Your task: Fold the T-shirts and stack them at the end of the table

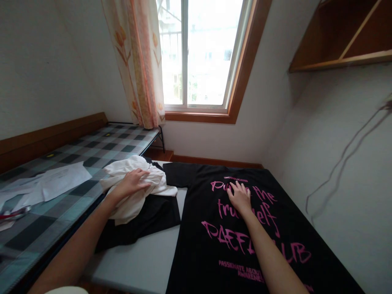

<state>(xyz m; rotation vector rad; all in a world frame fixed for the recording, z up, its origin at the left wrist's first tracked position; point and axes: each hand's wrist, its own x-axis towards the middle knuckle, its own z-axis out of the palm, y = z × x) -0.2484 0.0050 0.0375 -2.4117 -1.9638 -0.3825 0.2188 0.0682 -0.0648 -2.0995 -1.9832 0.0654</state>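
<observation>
A black T-shirt [196, 228] with pink lettering is spread flat over the right part of a pale table [137, 265]. My right hand [239, 197] rests on the upper lettering, fingers spread and holding nothing. To the left, a crumpled white garment [156, 179] lies in a loose heap, with my left hand [136, 181] on top of it. The left fingers are stretched out, not wrapped around the cloth. Under the white heap is a folded black garment [153, 216], partly covered.
Left of the table stands a bed with a checked cover [88, 149], with white papers [58, 179] on it. A curtain [137, 61] hangs beside the window [208, 53]. A wooden shelf [361, 59] juts from the right wall, and a cable [332, 171] dangles below.
</observation>
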